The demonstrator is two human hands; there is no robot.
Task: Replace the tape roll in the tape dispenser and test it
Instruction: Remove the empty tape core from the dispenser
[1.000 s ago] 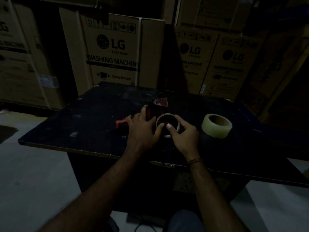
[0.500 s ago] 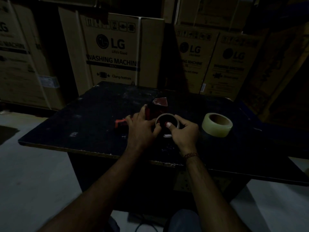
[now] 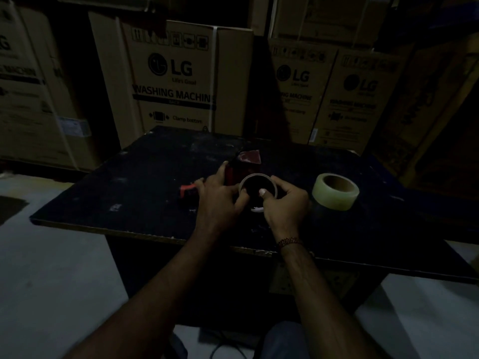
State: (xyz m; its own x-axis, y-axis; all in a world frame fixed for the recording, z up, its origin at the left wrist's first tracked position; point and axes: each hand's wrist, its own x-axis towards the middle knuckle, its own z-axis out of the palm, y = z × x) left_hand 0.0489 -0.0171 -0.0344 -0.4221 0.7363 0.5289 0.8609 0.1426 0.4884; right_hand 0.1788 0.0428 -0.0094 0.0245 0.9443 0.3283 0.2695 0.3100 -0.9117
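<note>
Tall brown cardboard carton (image 3: 178, 81) behind table: "LG", "Life's Good", "WASHING MACHIN", "Clamp bottom". Two brown cardboard cartons right (image 3: 298, 81), (image 3: 363, 86): "LG"; smaller print blurred.

One head-worn camera looks forward and down, near the table (image 3: 145, 182)

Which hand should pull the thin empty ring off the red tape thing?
Probably the right hand: it grips the thin pale cardboard ring, thumb inside, while the left hand holds the red plastic tape dispenser.
</note>
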